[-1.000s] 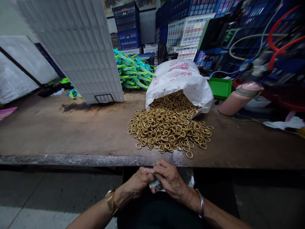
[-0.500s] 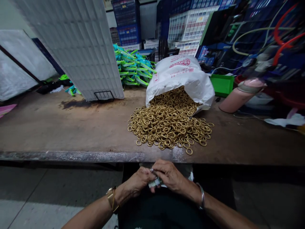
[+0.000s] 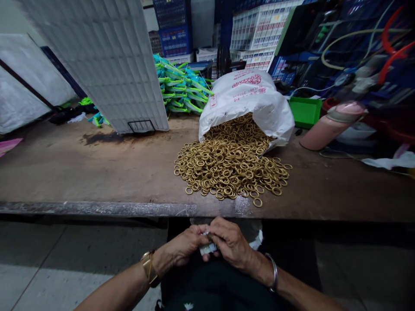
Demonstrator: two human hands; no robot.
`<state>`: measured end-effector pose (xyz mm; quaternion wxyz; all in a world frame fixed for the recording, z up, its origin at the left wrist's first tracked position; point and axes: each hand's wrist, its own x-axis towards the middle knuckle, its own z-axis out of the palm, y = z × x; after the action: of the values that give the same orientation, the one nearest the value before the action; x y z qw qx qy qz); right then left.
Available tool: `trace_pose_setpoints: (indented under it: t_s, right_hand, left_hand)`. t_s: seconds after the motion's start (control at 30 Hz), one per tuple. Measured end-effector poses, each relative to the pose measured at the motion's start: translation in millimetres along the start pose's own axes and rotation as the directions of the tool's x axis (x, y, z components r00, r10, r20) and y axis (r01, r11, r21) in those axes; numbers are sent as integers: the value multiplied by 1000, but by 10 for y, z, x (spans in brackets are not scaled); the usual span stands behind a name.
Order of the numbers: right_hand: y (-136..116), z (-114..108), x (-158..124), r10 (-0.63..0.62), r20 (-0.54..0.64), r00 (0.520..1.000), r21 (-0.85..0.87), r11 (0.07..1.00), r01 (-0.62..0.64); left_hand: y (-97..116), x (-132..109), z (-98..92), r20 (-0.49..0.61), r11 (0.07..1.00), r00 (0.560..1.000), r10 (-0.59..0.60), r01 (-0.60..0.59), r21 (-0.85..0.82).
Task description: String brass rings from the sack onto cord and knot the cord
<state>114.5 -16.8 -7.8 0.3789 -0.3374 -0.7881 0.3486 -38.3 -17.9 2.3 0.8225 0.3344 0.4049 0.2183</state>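
Note:
Just below the table's front edge, my left hand and my right hand meet, both with fingers closed around a small pale, partly see-through item. What exactly it is cannot be made out, as the fingers cover much of it. Beyond them, many gold-coloured rings lie heaped on the brown table. They spill from the open mouth of a white sack with red print, lying on its side. One ring rests nearest the front edge.
A tall grey ribbed panel stands at the left. Behind it are green and teal pieces. A green tray and a leaning pink bottle sit right of the sack. Stacked crates stand at the back.
The view has shifted slightly, so the table edge sits a little higher. My hands stay together on the pale item, with my fingers slightly moved around it.

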Motion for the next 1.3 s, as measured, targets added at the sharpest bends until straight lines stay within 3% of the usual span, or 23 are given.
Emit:
trace_pose_setpoints:
  t_s: [0.27, 0.4, 0.6, 0.93, 1.1, 1.3]
  right_hand:
    - [-107, -30, -24, -177, 81, 981, -103, 977, 185]
    - [-95, -18, -39, -183, 124, 975, -115, 974, 197]
    - [-75, 32, -31, -190, 30, 981, -48, 980, 192]
    - [-143, 5, -6, -183, -107, 977, 56, 980, 189]
    - [-143, 35, -29, -65, -136, 989, 132, 988, 83]
    - [-176, 4, -40, 260, -33, 965, 306, 922, -238]
  left_hand:
    - [45, -52, -49, 119, 997, 992, -48, 55, -54]
    - [77, -59, -91, 174, 994, 981, -89, 100, -51]
    - [-12, -52, -157, 189, 960, 977, -99, 144, -242]
    - [-137, -83, -124, 166, 921, 986, 3, 62, -386]
    - [-133, -121, -84, 165, 927, 986, 1, 61, -370]
    - [-98, -148, -28, 133, 961, 991, 18, 20, -276]
